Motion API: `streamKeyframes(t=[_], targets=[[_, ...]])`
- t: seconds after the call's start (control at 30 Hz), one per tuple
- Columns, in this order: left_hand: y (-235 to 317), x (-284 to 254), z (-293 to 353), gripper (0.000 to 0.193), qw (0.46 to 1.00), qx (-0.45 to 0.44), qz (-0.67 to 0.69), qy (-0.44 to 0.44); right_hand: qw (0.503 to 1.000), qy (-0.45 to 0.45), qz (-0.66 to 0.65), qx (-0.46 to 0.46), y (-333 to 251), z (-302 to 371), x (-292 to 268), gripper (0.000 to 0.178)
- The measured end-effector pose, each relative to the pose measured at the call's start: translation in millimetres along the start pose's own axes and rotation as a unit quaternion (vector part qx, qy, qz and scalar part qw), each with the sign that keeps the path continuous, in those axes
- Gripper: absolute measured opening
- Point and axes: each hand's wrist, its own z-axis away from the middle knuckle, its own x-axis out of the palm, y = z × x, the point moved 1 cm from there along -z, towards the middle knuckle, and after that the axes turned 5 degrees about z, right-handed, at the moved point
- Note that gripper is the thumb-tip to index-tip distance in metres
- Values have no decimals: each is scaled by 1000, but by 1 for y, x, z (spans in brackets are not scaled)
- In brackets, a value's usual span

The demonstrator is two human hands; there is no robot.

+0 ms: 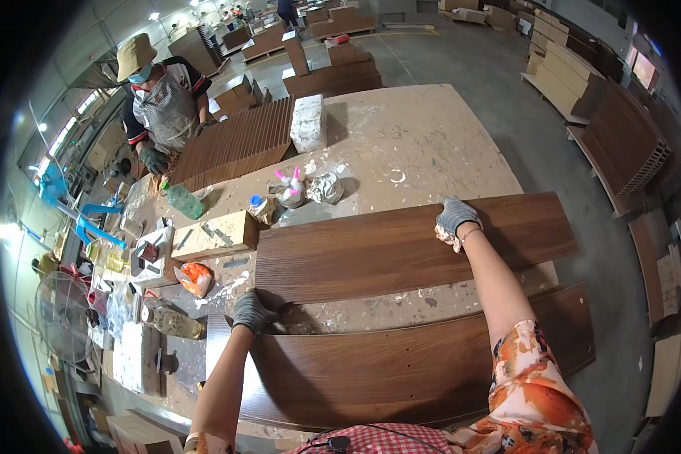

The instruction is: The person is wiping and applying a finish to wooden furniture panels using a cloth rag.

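A long dark-brown wood-grain board [371,257] lies across the table in front of me. My left hand [253,312], in a grey glove, is closed on its near left corner. Farther right, my right hand [457,215], also gloved, reaches across the board and grips its far edge; its fingertips are partly hidden. Pinkish-white cloth shows beside that hand's wrist. Closer to my body lies a second brown board [386,371] with small holes, its right end partly behind my right forearm.
The worktable [424,121] is stained with paint. Left of the boards are a pale block [223,233], an orange bag [194,278], a green bottle [185,202] and a glue bottle [172,321]. Across the table, a co-worker [163,106] stands by stacked brown slats [234,144] and a white block [308,122].
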Motion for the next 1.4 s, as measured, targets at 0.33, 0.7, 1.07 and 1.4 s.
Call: streamKeyframes(t=[0.33, 0.7, 1.07, 1.4], targets=[[-2, -4, -1, 83, 1000, 4, -4, 6, 1000, 1, -13, 14, -4, 2, 3, 45], [4, 0, 2, 84, 1000, -9, -10, 11, 1000, 19, 20, -4, -2, 3, 4, 46], [6, -3, 2, 92, 999, -6, -51, -17, 995, -21, -97, 25, 3, -4, 17, 40], [8, -43, 34, 80, 990, 93, -24, 106, 811, -14, -585, -27, 36, 63, -14, 56]])
